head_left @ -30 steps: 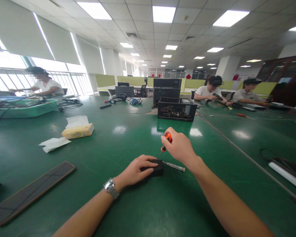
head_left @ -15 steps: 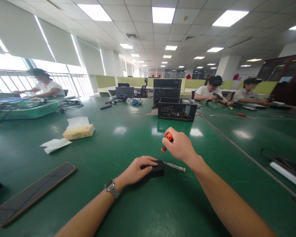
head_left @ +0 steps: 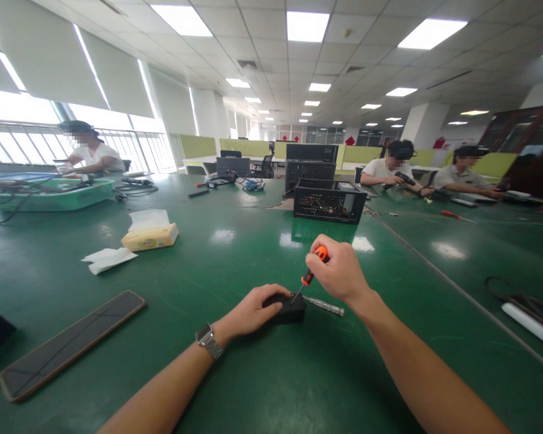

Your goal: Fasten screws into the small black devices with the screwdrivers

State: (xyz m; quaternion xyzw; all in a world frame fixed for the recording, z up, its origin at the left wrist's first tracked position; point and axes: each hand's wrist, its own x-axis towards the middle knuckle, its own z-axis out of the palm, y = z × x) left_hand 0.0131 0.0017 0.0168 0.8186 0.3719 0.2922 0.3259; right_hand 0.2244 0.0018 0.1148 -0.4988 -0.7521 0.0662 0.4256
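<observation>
On the green table, a small black box (head_left: 292, 312) lies under my left hand (head_left: 259, 307), whose fingers and thumb grip its left part. My right hand (head_left: 339, 265) is closed around the orange and black handle of a screwdriver (head_left: 307, 278). Its shaft slants down to the left, and the tip meets the top of the box near my left fingertips. Whether the tip sits in a screw is too small to tell. Just right of the box lies a slim silver, clear-looking rod (head_left: 326, 306), perhaps a small tool.
A long dark flat panel (head_left: 75, 343), a tissue pack (head_left: 151, 237) and a loose tissue (head_left: 109, 260) lie to the left. Further off are a green basket (head_left: 72, 198) with cables and an open computer case (head_left: 329, 202). Other people sit at the far sides.
The screwdriver leans further over, its handle shifted right with my right hand. My left fingers have drawn back slightly on the box. The whole view has shifted a little.
</observation>
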